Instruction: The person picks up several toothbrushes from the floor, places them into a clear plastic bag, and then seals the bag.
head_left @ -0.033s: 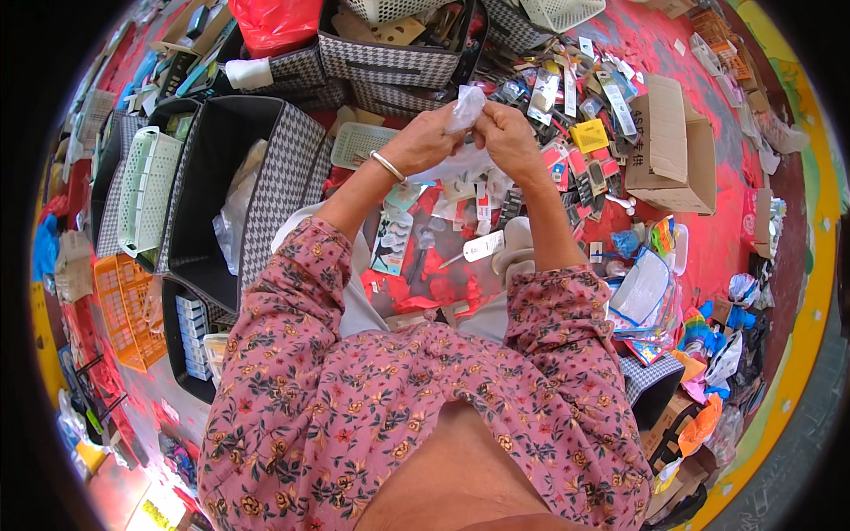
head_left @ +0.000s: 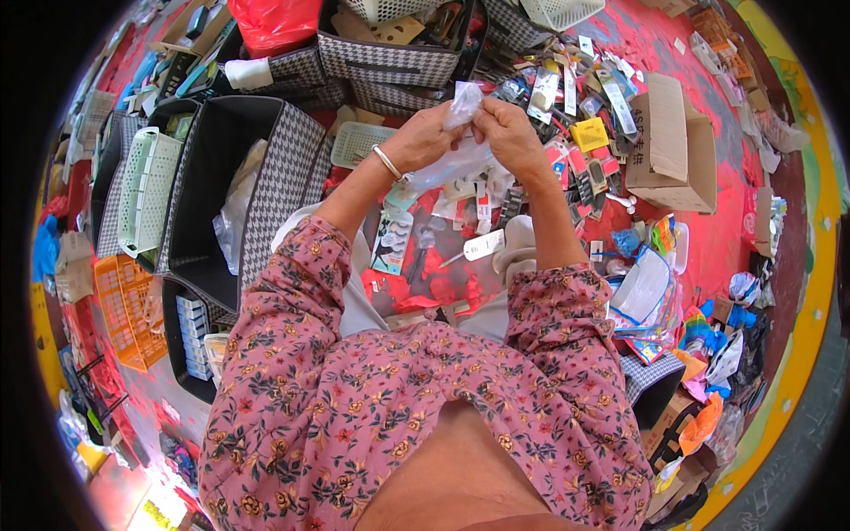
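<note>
Both my hands are raised close together over the pile, gripping a clear plastic bag point(head_left: 456, 164). My left hand point(head_left: 429, 137) pinches its gathered upper part, and a crumpled end sticks up above the fingers. At the bag's other side, my right hand point(head_left: 511, 133) has its fingers curled in, thumb and forefinger on the plastic. The rest of the bag hangs below and between the hands. Whether it contains anything, I cannot tell. Beneath lie small packaged goods, a white tag-shaped card point(head_left: 484, 245) and a carded package point(head_left: 391, 243).
Black-lined houndstooth storage boxes point(head_left: 226, 177) stand at the left, with a pale green basket point(head_left: 149, 190) and an orange basket point(head_left: 131, 310). A small light basket point(head_left: 361, 144) sits beyond my left forearm. At the right are an opened cardboard box point(head_left: 673, 168) and heaped packages point(head_left: 651, 296).
The plastic bag hangs a little fuller and lower between my hands. Both hands have shifted only slightly, and the surroundings look the same.
</note>
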